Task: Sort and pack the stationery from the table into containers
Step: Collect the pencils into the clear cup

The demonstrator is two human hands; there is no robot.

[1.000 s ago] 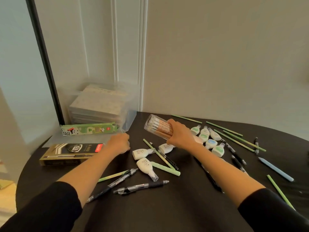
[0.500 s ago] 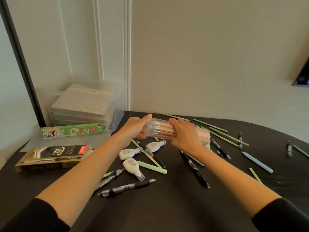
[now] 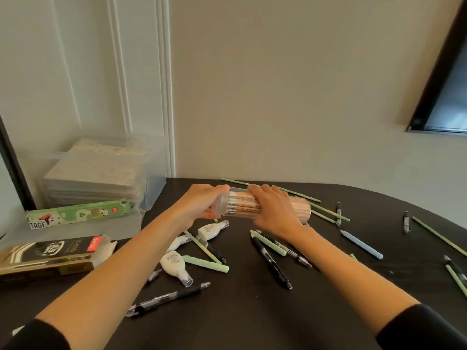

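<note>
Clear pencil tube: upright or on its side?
On its side. The clear pencil tube lies horizontal, gripped by the left hand at one end and the right hand round its middle; the wooden pencils inside run sideways.

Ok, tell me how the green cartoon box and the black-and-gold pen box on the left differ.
The green cartoon box is pale green with animal prints; the black-and-gold pen box is dark with a red label. The pen box's right end flap hangs open; the green box's ends look shut. The green box lies farther back, by the clear bin; the pen box is nearer the person. Both are long cartons lying flat, untouched.
</note>
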